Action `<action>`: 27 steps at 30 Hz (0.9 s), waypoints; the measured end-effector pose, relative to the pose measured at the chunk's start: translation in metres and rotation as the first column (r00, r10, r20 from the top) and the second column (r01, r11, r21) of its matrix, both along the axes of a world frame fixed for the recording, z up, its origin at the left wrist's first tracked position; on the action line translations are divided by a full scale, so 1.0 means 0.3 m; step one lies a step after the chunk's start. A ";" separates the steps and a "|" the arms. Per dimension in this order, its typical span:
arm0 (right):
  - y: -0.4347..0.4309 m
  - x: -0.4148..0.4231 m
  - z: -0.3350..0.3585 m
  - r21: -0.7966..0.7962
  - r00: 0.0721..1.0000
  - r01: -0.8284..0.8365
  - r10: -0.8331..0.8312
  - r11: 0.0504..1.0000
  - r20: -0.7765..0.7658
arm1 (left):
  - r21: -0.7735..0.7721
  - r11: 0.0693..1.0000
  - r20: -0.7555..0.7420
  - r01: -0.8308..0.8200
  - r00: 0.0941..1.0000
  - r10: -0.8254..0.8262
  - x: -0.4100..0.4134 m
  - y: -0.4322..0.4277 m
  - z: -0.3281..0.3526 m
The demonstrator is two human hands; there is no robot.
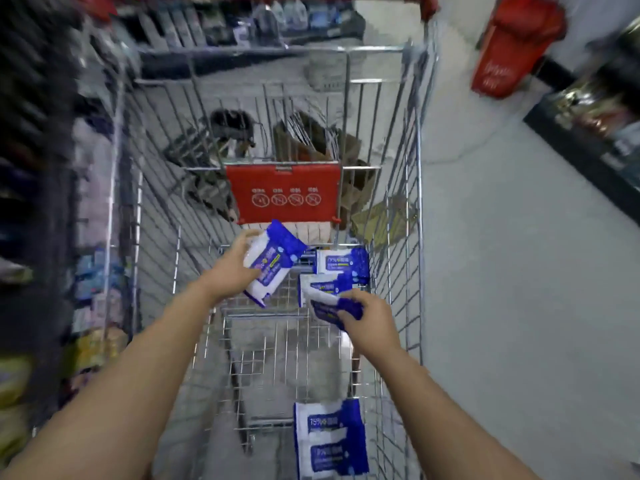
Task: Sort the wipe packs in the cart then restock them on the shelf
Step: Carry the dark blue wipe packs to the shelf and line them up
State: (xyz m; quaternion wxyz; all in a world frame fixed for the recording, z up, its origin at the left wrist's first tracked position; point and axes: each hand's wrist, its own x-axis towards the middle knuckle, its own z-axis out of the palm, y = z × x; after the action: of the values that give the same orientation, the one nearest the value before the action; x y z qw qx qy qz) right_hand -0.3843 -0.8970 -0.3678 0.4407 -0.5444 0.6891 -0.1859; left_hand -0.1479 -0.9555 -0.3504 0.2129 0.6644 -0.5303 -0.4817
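I look down into a wire shopping cart (412, 188) with a red child-seat flap (284, 192). My left hand (232, 268) grips a blue and white wipe pack (272, 261), held tilted above the cart floor. My right hand (370, 320) is closed on another blue and white wipe pack (329, 306), lower and to the right. Two more wipe packs (341, 270) lie against the cart's right side beyond my right hand. Two stacked wipe packs (329, 438) rest at the near end of the cart.
Stocked shelves (52, 237) run along the left, blurred by motion. A red basket stack (516, 46) and a dark shelf (588, 116) stand at the right. Brown cardboard (311, 140) lies on the floor past the cart. Grey floor (519, 306) spreads to the right.
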 end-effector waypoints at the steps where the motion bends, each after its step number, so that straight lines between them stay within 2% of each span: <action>1: -0.003 0.003 0.072 -0.031 0.998 -0.048 0.049 0.998 0.047 | -0.025 0.999 -0.031 -0.039 0.999 0.038 0.022 0.043 0.095; 3: 0.000 0.013 0.229 -0.090 0.971 -0.201 0.210 0.976 0.114 | -0.095 0.993 -0.033 -0.067 0.997 0.064 0.051 0.154 0.292; 5: 0.030 0.039 0.409 -0.139 0.890 -0.401 0.421 0.906 0.174 | -0.160 0.983 0.027 -0.094 0.995 0.100 0.079 0.305 0.476; 7: 0.083 0.079 0.589 -0.224 0.761 -0.557 0.600 0.799 0.248 | -0.227 0.966 0.082 -0.128 0.985 0.150 0.108 0.466 0.664; 10: 0.211 0.153 0.838 -0.349 0.542 -0.712 0.792 0.610 0.280 | -0.313 0.915 0.075 -0.254 0.954 0.290 0.132 0.777 0.929; 13: 0.374 0.234 1.041 -0.408 0.330 -0.781 0.868 0.472 0.372 | -0.416 0.819 0.046 -0.396 0.890 0.454 0.138 1.110 1.136; 18: 0.704 0.386 1.264 -0.529 -0.041 -0.826 0.914 0.196 0.403 | -0.502 0.603 0.013 -0.620 0.692 0.722 0.106 1.676 1.340; 21: 0.906 0.473 1.337 -0.556 -0.180 -0.828 0.899 0.080 0.398 | -0.504 0.488 0.050 -0.713 0.540 0.840 0.063 1.956 1.404; 27: 1.253 0.608 1.399 -0.589 -0.378 -0.796 0.875 -0.139 0.304 | -0.470 0.392 0.247 -0.791 0.309 0.918 -0.016 2.422 1.450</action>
State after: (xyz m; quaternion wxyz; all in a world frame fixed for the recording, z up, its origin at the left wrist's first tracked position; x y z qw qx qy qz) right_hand -0.2019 -0.5211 0.0519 0.5952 -0.7803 -0.1920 -0.0009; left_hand -0.1528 -0.2290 0.0847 0.3862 0.9033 -0.1826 -0.0393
